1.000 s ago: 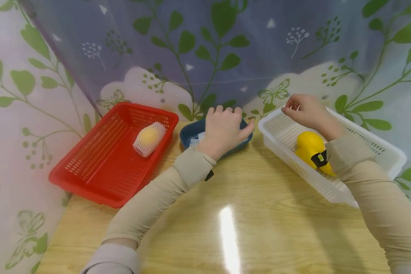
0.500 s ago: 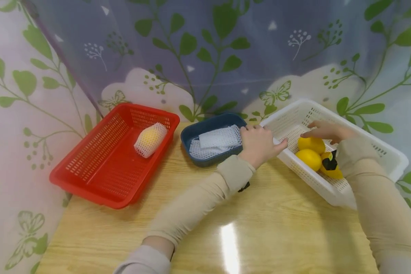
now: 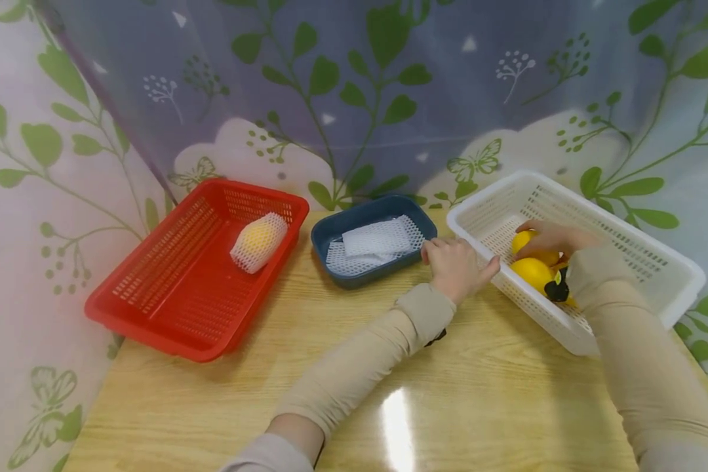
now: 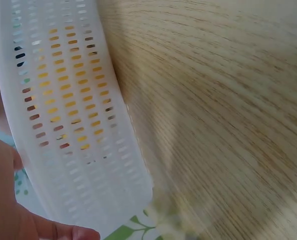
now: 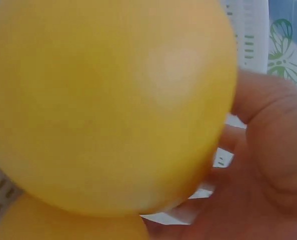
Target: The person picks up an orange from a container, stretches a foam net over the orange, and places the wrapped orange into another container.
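Note:
In the head view my right hand (image 3: 551, 237) reaches into the white basket (image 3: 522, 307) and grips the far one of its smooth yellow fruits (image 3: 522, 241). The right wrist view has this fruit (image 5: 108, 110) filling most of the picture, with thumb and fingers around its right side. A second yellow fruit (image 3: 531, 273) lies just nearer me, and a third is mostly hidden by the wrist camera. My left hand (image 3: 455, 267) holds nothing, its thumb pointing toward the white basket's near rim. In the left wrist view, yellow shows through the basket's slotted wall (image 4: 78, 170).
A dark blue tray (image 3: 351, 280) holding white foam net sleeves (image 3: 377, 238) stands left of the left hand. At the far left, a red basket (image 3: 177, 308) contains a yellow fruit in a foam net (image 3: 259, 241). A leaf-patterned curtain (image 3: 383, 85) hangs behind the wooden table (image 3: 330, 354).
My left hand has moved right from over the blue tray to beside the white basket. My right hand has lowered from above the white basket and taken hold of the far yellow fruit.

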A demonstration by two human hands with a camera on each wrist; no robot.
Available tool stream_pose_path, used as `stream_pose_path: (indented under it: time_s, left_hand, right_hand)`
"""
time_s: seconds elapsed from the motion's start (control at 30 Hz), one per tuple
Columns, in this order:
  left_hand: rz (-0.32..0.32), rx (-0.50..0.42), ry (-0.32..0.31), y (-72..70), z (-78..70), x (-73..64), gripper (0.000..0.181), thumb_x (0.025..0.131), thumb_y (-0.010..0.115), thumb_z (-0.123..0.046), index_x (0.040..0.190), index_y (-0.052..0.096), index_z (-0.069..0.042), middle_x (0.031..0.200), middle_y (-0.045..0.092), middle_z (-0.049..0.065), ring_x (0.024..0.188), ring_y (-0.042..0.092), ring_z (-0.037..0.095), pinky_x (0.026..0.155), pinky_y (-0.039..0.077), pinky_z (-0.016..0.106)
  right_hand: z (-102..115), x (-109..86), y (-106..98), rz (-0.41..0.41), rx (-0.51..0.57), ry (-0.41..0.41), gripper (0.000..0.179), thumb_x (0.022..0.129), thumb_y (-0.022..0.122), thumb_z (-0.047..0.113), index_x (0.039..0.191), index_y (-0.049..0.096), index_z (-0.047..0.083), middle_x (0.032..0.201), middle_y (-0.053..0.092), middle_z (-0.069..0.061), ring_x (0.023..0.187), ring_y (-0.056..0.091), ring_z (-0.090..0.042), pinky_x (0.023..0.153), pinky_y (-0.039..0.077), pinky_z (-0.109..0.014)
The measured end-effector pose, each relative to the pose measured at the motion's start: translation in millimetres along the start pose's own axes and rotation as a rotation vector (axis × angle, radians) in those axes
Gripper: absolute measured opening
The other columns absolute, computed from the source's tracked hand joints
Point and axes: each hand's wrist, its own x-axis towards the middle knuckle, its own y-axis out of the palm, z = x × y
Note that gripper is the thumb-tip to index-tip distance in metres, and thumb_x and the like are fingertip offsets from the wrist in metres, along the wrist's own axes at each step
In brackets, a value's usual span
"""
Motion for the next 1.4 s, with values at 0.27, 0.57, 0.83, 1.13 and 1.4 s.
stream_pose_path:
  time_s: [0.27,0.57,0.83,1.13,1.4]
  left_hand:
    - [0.036,-0.007,0.012,-2.1,-1.0,-1.6,0.076,0.093,0.015,-0.073,0.094,0.067,-0.018,0.086,0.068,0.007,0.065,0.054,0.021,0.062,0.043,0.039]
    - [0.051,-0.016,0.079,-7.1,0.7,-3.2,0.072,0.092,0.014,-0.077,0.100,0.061,-0.023,0.080,0.063,0.002,0.064,0.052,0.020,0.059,0.039,0.039]
    - [0.000,-0.073,0.114,-25.5,10.0,-9.4,0.068,0.093,0.019,-0.075,0.115,0.061,-0.027,0.080,0.065,-0.001,0.072,0.059,0.019,0.067,0.042,0.037]
    - [-0.058,-0.270,0.153,-53.2,31.7,-27.6,0.058,0.098,0.030,-0.064,0.131,0.054,-0.023,0.093,0.068,-0.003,0.081,0.063,0.017,0.076,0.046,0.036]
    - [-0.232,-0.632,0.321,-50.3,63.5,-52.8,0.034,0.096,0.054,-0.045,0.112,0.057,-0.016,0.071,0.055,-0.008,0.057,0.047,0.009,0.054,0.036,0.023]
  right_hand:
    - [1,1.0,6,-0.104,-0.033,-0.062,0.068,0.089,0.071,0.025,0.145,0.038,0.004,0.132,0.038,-0.033,0.096,0.050,-0.039,0.067,0.052,-0.042]
    - [2,-4.0,2,-0.215,-0.094,-0.120,0.071,0.085,0.076,0.027,0.143,0.042,0.003,0.130,0.044,-0.033,0.091,0.052,-0.036,0.063,0.052,-0.040]
    - [21,-16.5,-5,-0.276,-0.110,-0.180,0.068,0.084,0.076,0.022,0.141,0.044,0.003,0.134,0.043,-0.033,0.097,0.051,-0.039,0.067,0.050,-0.041]
    - [50,-41.3,-10,-0.379,-0.144,-0.205,0.072,0.083,0.079,0.026,0.140,0.043,0.001,0.128,0.046,-0.034,0.099,0.053,-0.043,0.073,0.051,-0.048]
    - [84,-74.0,-7,-0.474,-0.139,-0.267,0.075,0.084,0.078,0.032,0.142,0.042,0.002,0.125,0.050,-0.032,0.101,0.051,-0.044,0.077,0.047,-0.054]
